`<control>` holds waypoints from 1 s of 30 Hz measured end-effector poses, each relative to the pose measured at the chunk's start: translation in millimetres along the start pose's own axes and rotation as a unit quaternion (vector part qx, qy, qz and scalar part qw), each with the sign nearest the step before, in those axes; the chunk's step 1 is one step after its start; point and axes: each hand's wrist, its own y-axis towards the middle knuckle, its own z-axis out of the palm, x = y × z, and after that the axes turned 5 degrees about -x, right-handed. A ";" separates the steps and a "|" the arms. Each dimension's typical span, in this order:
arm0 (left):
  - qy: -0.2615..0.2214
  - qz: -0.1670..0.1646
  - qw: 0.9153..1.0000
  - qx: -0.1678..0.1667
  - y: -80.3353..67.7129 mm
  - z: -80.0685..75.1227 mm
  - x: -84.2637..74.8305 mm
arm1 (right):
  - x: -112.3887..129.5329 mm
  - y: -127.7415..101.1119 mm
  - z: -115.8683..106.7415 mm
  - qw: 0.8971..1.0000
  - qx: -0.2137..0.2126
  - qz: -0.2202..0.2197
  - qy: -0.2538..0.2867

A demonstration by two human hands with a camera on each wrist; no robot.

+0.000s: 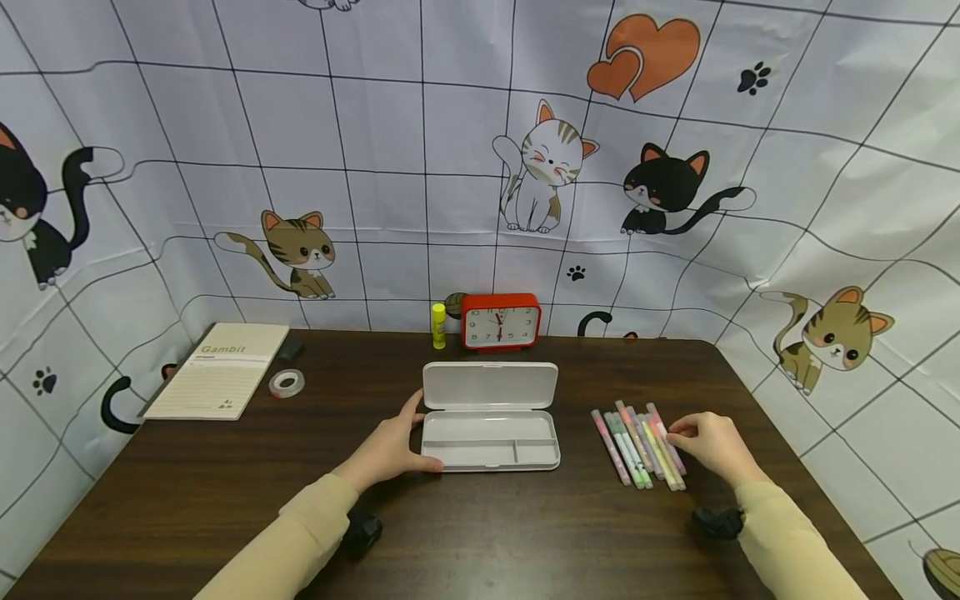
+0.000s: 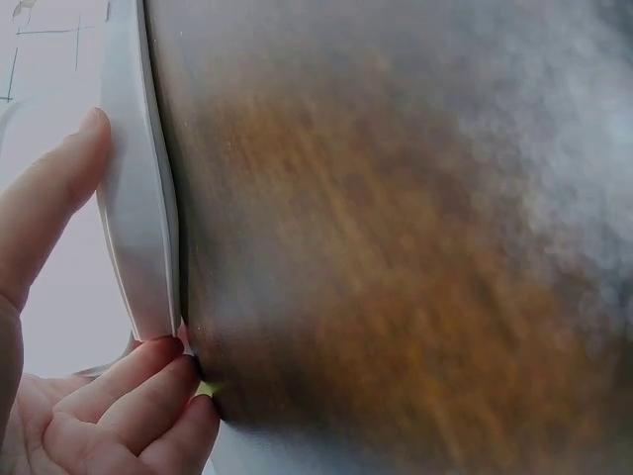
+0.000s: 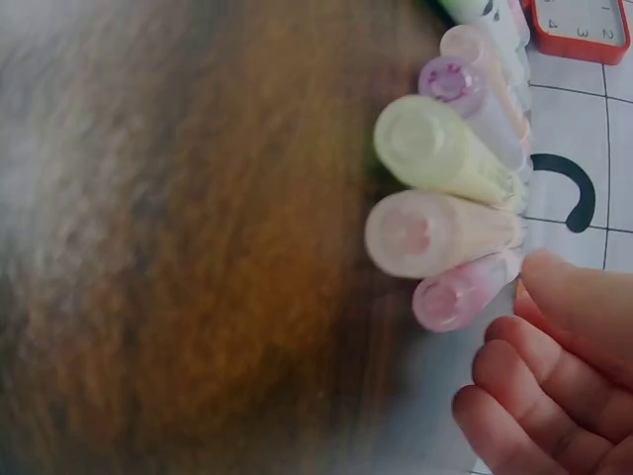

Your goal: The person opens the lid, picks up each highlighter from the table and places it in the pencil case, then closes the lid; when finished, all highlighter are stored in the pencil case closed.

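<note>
While the left hand is bracing the left end of the open pencil case, the right hand is sitting at the right edge of the row of pens, so the right hand is clearly the nearer one to them. The pens are lying flat on the brown table, side by side, long axes running roughly away from the person and slanting a little left at the far end, just right of the case and apart from it. Right fingers are curling loosely, tips touching or nearly touching the outermost pink pen; whether they are actually pinching it is not clear from either view. Nothing is lifted, pens all resting on the table. Left thumb is lying straight along the case's rim, other fingers relaxed against its near corner, not wrapping it. Case tray is looking empty, lid folded back flat toward the red clock. The pens are lying leftward of the right fingertips, the case further left again.
</note>
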 end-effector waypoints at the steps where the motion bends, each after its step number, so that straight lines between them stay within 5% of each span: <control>1: 0.000 0.000 1.000 0.000 0.0 0.0 -0.1 | -0.9 -0.4 0.1 1.000 0.006 0.002 0.000; 11: -0.001 -0.001 1.000 0.000 -1.1 0.2 -0.1 | -8.0 0.8 -0.1 1.000 0.012 -0.011 -0.014; 30: -0.008 -0.004 1.000 0.005 -1.6 -0.4 -1.0 | -3.0 2.0 -4.3 0.998 0.032 0.045 -0.028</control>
